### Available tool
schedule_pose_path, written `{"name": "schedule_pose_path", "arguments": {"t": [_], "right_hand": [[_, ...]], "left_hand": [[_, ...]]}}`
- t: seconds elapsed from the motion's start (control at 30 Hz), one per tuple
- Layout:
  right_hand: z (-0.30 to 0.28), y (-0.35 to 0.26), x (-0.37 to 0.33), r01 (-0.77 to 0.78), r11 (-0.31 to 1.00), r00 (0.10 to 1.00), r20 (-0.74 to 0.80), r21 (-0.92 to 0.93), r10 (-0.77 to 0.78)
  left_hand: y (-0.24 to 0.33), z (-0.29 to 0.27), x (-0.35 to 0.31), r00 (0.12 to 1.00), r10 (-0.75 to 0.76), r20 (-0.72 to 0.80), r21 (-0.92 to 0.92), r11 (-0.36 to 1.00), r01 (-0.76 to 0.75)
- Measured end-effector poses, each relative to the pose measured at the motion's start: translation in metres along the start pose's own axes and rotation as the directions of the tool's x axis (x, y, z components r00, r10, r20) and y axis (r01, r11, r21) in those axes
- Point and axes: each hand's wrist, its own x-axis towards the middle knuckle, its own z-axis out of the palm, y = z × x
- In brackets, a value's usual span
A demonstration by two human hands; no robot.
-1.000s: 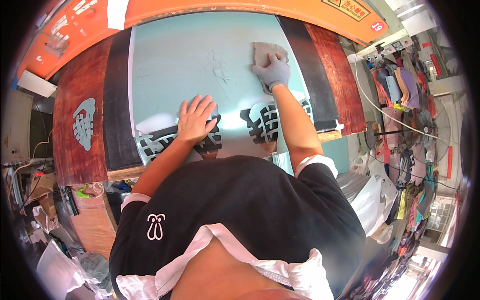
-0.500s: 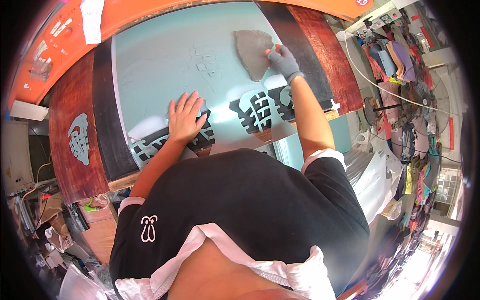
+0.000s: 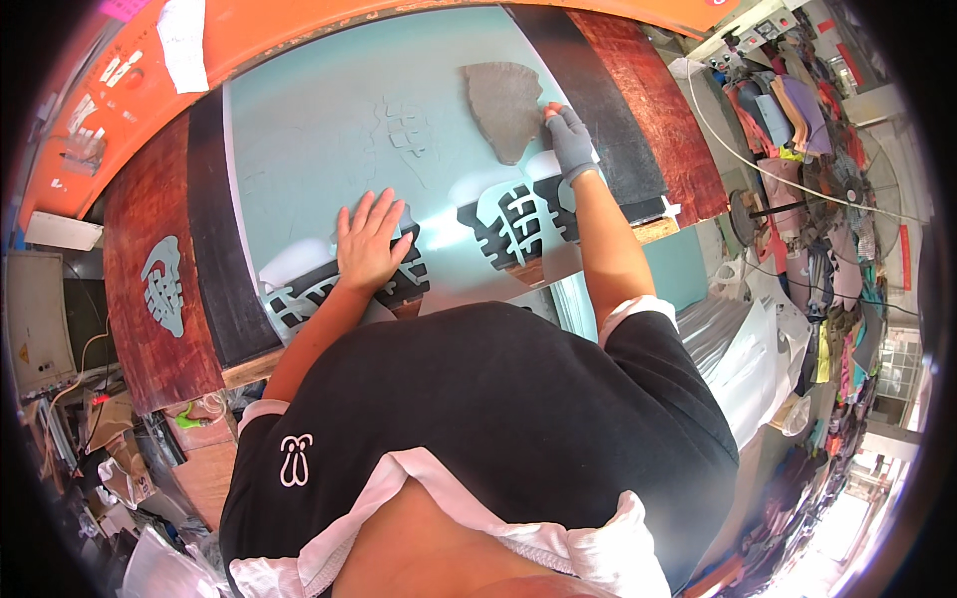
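The bare left hand [image 3: 370, 247] lies flat with fingers spread on a large, pale teal, smooth sheet [image 3: 299, 130] covering the middle of the worktop [image 3: 638, 90]. The right hand [image 3: 564, 128], in a grey glove that leaves the fingertips bare, has its fingers curled near the sheet's right edge; whether they pinch anything I cannot tell. Just beside them, a grey-brown, flat, ragged-edged piece [image 3: 501, 108] rests on the sheet. A pale teal, sole-shaped cutout with slots [image 3: 162, 294] lies on the reddish-brown wooden board [image 3: 140, 209] at left.
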Motion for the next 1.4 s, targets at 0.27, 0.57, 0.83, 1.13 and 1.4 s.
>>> {"name": "schedule_pose_path", "arguments": {"t": [0.27, 0.57, 0.83, 1.13, 1.4], "right_hand": [[0.0, 0.015, 0.006, 0.021, 0.996, 1.0, -0.01, -0.081, -0.022], [-0.073, -0.005, -0.065, 0.054, 0.872, 0.973, -0.172, -0.487, -0.156], [-0.137, 0.05, -0.127, 0.171, 0.503, 0.841, -0.14, -0.848, -0.522], [-0.121, 0.052, -0.106, 0.109, 0.567, 0.785, -0.279, -0.817, -0.553], [-0.103, 0.003, -0.07, 0.351, 0.689, 0.795, -0.188, -0.634, -0.577]], "left_hand": [[0.0, -0.005, 0.001, 0.998, -0.017, 0.068, -0.024, 1.0, 0.018], [-0.053, -0.096, -0.108, 0.954, -0.278, -0.116, -0.106, 0.958, 0.266], [-0.069, -0.078, -0.182, 0.816, -0.503, -0.286, -0.05, 0.858, 0.511], [-0.07, -0.063, -0.191, 0.837, -0.353, -0.417, 0.07, 0.906, 0.417], [-0.073, -0.055, -0.199, 0.787, -0.446, -0.427, -0.009, 0.872, 0.489]]}}
